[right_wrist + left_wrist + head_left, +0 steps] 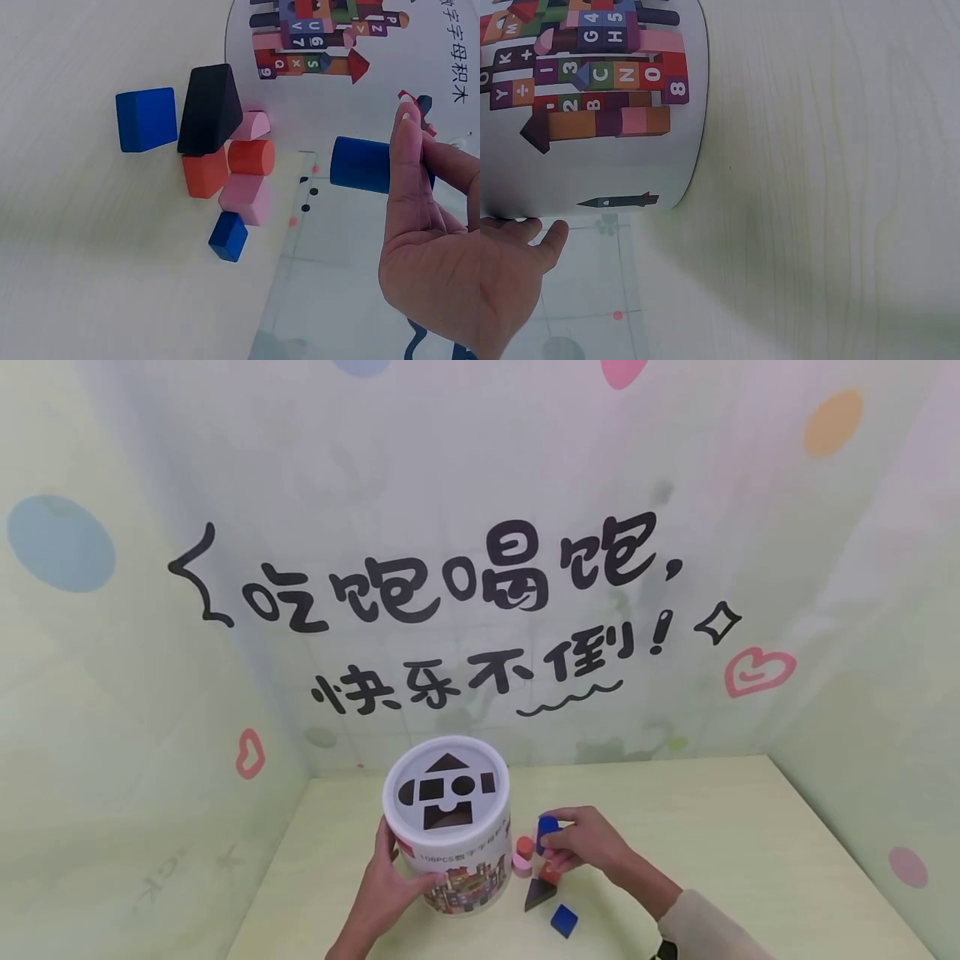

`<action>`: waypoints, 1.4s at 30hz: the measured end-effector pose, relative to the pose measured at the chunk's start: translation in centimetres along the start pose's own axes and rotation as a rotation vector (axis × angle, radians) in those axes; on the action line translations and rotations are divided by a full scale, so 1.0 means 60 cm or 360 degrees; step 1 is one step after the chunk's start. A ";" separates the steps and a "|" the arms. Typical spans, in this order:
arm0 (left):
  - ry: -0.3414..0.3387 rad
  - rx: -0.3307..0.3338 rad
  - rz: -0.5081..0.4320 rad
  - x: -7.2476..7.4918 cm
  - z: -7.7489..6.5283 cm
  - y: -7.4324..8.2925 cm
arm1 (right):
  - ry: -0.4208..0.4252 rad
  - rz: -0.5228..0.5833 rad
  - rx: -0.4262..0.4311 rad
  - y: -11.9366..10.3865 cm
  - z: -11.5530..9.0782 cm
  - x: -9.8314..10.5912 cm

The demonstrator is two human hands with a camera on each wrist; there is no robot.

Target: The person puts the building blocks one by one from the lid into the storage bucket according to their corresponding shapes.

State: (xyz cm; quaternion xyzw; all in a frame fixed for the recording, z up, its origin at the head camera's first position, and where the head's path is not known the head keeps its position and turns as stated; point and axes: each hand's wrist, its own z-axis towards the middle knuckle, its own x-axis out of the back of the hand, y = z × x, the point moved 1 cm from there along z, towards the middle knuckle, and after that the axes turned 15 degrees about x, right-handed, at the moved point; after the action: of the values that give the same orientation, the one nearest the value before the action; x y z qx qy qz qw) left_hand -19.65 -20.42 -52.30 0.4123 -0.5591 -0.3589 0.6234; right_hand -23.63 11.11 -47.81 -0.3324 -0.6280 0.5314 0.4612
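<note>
Blue cylinder (360, 165) — pinched in right fingers (406, 159).

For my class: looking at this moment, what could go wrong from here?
The blue cylinder could slip, since the right hand pinches it near one end. If aimed at the lid, it might catch: the openings differ in shape, and only one looks fully round. The loose blocks lie close beside the bucket, so if the left hand shifts it, some might be knocked.
</note>
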 end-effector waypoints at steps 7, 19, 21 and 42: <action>-0.0001 -0.0015 -0.0014 0.000 -0.001 0.001 | -0.0076 -0.0035 0.0059 -0.031 -0.004 -0.015; -0.0001 0.0025 0.0026 0.000 0.002 0.002 | -0.0238 -0.0104 0.0189 -0.076 -0.004 -0.024; -0.0001 0.0040 0.0027 0.000 0.003 0.002 | -0.0266 -0.0101 0.0211 -0.084 -0.004 -0.023; -0.0002 0.0035 0.0031 0.001 -0.001 0.001 | -0.0475 -0.0080 0.0318 -0.155 -0.010 -0.008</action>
State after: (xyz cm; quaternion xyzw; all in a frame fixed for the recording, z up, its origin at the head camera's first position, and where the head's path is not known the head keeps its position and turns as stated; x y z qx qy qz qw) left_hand -19.60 -20.44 -52.19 0.4134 -0.5676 -0.3468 0.6219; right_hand -22.21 8.91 -38.83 -0.1866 -0.6416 0.6231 0.4067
